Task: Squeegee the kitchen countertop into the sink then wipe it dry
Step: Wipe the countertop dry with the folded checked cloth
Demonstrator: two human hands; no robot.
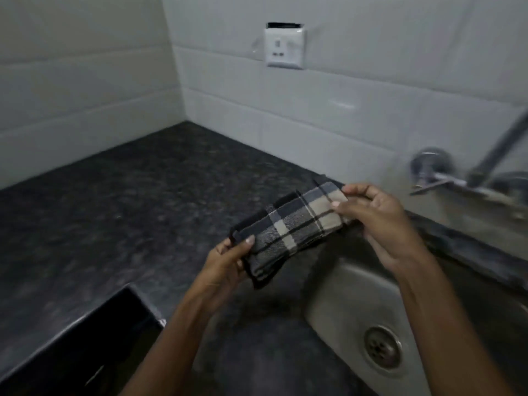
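The dark speckled table (114, 201) lies bare at left. Above its edge by the steel sink (351, 304), the left hand (228, 262) fingers pinch one end of a folded plaid cloth (294, 227); the right hand (380, 224) fingers pinch the other end.

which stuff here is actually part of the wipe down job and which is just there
In the job: cloth, held by left hand and right hand; countertop; sink.
Just there: socket, tap, tiles.
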